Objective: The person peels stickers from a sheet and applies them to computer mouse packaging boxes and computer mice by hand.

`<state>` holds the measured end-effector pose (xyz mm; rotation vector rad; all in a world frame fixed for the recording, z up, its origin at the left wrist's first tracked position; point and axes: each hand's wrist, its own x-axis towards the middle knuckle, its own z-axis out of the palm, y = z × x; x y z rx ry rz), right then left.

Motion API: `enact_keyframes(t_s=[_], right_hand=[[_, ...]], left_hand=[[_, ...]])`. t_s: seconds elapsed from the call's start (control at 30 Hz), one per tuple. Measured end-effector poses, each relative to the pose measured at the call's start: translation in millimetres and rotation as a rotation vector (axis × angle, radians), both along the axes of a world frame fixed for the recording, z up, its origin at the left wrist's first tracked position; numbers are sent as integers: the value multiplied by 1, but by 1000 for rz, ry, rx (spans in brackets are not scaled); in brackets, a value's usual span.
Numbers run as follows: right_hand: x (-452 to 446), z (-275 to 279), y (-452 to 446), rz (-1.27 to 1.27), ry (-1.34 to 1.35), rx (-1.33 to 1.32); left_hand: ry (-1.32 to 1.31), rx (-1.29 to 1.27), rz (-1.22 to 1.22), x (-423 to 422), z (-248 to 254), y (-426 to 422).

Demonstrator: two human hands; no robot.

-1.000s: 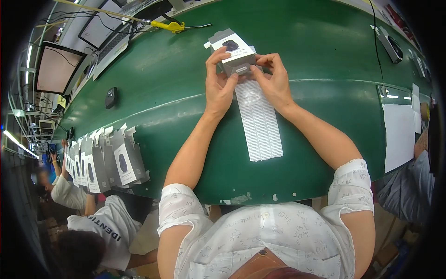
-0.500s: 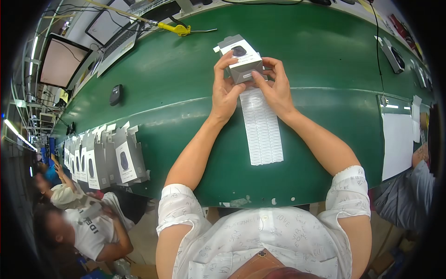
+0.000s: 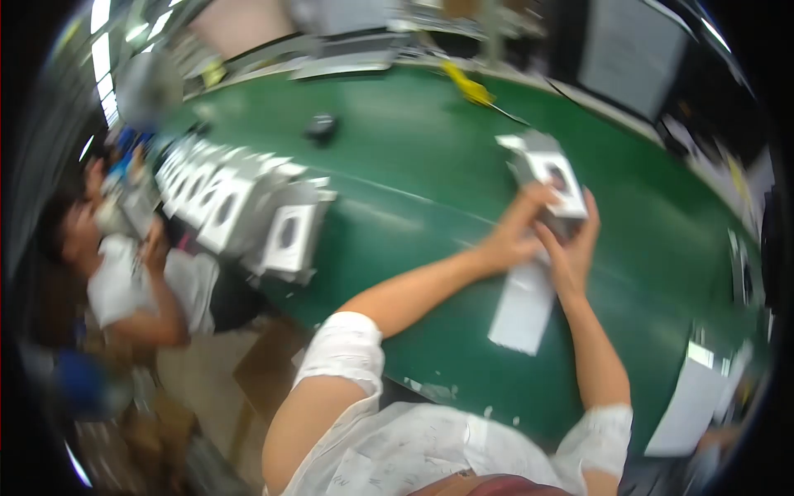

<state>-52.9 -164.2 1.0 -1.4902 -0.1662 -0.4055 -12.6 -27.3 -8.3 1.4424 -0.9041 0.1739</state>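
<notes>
A small grey and white carton [image 3: 566, 195], with a dark device pictured on its white face, is between my two hands, tilted above the green table. Its far flaps stick up open. My left hand [image 3: 519, 231] grips the carton's left side, fingers reaching over the white face. On the opposite side, my right hand [image 3: 576, 252] holds the lower right edge, thumb against the near end. Under my hands lies a sheet of white labels [image 3: 523, 310] on the table. Blur hides fine print and exact fingertip contact.
Similar cartons [image 3: 289, 236] with open flaps stand in rows on the left. A black computer mouse [image 3: 321, 126] and yellow air gun [image 3: 469, 86] lie farther back. Another person [image 3: 149, 289] sits at the left. White paper [image 3: 686, 401] lies at the right edge.
The head view has swung left, so table, cartons and hands appear shifted right and the picture is blurred. Both hands still hold the carton.
</notes>
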Motion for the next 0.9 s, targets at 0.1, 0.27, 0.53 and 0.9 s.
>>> enact_keyframes(t_s=[0.1,0.27,0.53,0.9], right_hand=[[6,-12,-5,6,-16,-54],[11,-5,-17,-312,-89,-199],[31,-31,-67,-678,226,-602],[28,-31,-62,-680,32,-745]], left_hand=[[24,31,-62,-7,10,3],[-95,97,66,-15,13,5],[0,237,221,-10,-6,1],[65,242,234,-5,-5,3]])
